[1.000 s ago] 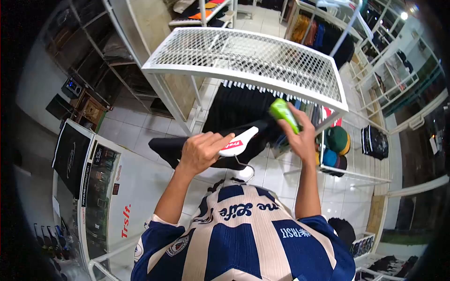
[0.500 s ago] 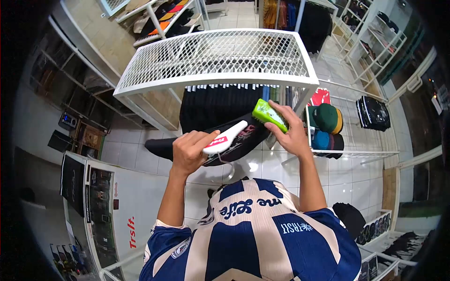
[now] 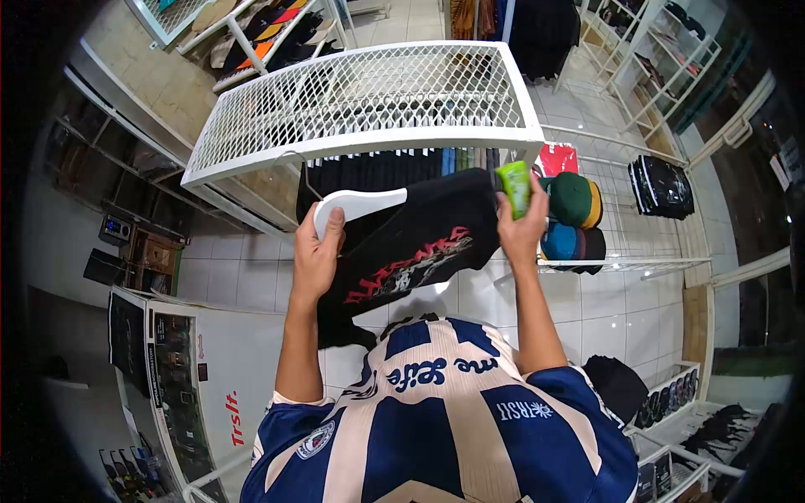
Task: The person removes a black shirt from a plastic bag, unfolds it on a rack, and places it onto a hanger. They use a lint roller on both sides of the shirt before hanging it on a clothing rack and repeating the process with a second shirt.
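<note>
My left hand (image 3: 314,258) is closed round a white clothes hanger (image 3: 365,201), its wire hook pointing up and away from me. A black T-shirt (image 3: 449,201) hangs from this hanger, spread sideways, with a red and grey print facing me. In my right hand (image 3: 523,225) is a bright green block-shaped thing with pale markings (image 3: 516,189), gripped between thumb and fingers at the shirt's right end. Part of its underside is hidden by the fingers.
A white mesh-topped rack (image 3: 369,88) stands ahead, black garments (image 3: 360,172) hanging beneath it. Right of it, a wire shelf holds a green cap (image 3: 572,199), a blue cap (image 3: 563,241) and packed black clothing (image 3: 662,186). A white cabinet (image 3: 226,352) is at left.
The hanger has turned so its hook points away from me and the shirt's print faces me. My left hand has shifted left; my right hand has moved slightly, turning the green thing upright.
</note>
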{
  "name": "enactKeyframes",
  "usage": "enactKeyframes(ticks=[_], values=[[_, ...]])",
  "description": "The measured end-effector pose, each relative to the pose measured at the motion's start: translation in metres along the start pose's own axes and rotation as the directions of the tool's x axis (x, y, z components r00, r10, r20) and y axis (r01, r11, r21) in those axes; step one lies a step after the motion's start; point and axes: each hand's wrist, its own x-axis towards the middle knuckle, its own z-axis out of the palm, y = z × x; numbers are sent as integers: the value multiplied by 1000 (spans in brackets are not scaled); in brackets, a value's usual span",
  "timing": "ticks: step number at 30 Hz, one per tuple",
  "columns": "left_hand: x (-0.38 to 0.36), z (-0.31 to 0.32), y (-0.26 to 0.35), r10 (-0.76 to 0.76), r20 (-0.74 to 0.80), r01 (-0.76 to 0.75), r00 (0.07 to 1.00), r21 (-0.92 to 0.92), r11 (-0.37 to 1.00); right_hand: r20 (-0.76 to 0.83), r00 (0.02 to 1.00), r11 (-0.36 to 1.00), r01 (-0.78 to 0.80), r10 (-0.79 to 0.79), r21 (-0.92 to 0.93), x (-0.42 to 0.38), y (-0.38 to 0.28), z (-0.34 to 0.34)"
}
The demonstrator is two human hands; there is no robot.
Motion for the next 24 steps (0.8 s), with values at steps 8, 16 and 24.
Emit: enactKeyframes(ticks=[8,16,24], values=[[-5,-17,1,-18,33,18,999,-16,1000,204,947,965,222,-248,140,9,-40,6],[-15,-60,-14,105,-23,-96,994,254,962,205,964,945,218,-169,-245,133,14,91],[-23,-119,-44,-112,-14,111,994,275,955,116,917,898,397,-381,-190,98,-61,102]])
